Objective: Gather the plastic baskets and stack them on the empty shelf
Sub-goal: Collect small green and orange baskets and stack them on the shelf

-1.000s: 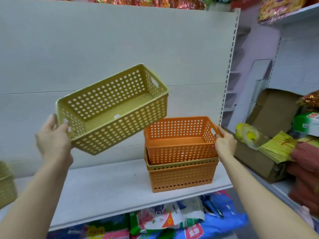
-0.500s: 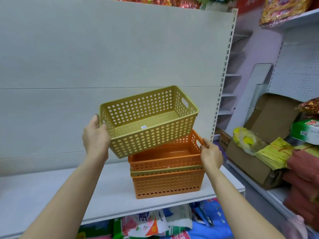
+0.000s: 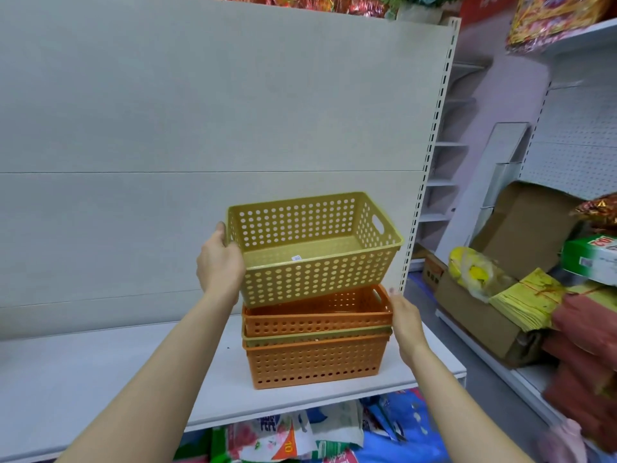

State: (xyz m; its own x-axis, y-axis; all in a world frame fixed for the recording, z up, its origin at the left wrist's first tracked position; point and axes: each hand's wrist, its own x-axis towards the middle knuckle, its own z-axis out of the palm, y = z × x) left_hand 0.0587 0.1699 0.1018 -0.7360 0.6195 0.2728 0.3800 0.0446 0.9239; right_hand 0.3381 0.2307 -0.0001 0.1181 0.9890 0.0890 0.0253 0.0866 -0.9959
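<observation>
Lowered since 0.5 s ago, the perforated yellow plastic basket is gripped by the left hand over 3 stacked orange and green plastic baskets, steadied by the right hand, whose grip cannot be told.

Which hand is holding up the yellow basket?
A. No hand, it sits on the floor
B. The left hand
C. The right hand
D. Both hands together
B. The left hand has its grip on the left end of the yellow basket, held above the orange baskets, while the right hand rests against the right end of that stack on the shelf.
</observation>
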